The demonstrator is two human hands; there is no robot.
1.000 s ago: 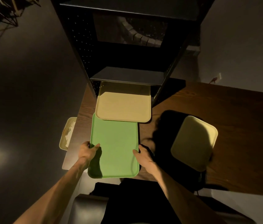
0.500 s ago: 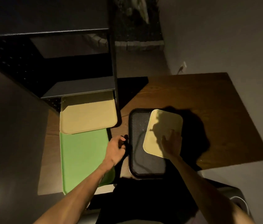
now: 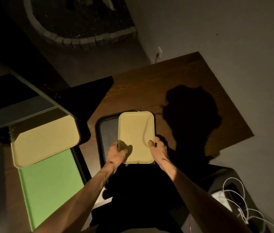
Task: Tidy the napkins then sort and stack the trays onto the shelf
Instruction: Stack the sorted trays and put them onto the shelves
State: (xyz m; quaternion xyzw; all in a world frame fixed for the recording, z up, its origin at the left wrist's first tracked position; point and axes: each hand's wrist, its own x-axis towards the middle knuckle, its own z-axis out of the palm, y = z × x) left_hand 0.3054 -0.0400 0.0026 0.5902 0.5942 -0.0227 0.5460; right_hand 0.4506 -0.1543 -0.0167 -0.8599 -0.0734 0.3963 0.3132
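A small pale yellow tray (image 3: 137,132) lies over a larger black tray (image 3: 107,130) on the wooden table (image 3: 175,78). My left hand (image 3: 116,153) grips the yellow tray's near left edge. My right hand (image 3: 158,148) grips its near right edge. To the left, a tan tray (image 3: 45,140) rests half under the dark shelf (image 3: 23,105), lying on top of a green tray (image 3: 50,185).
A dark shelf post (image 3: 52,98) runs between the two tray piles. A curved stone border (image 3: 82,39) shows on the floor beyond the table. White cables (image 3: 239,202) lie on a dark object at the lower right.
My left hand left the green tray's side and crossed to the small yellow tray. Both hands now grip the yellow tray, which has turned square over the black tray. The view swung right.
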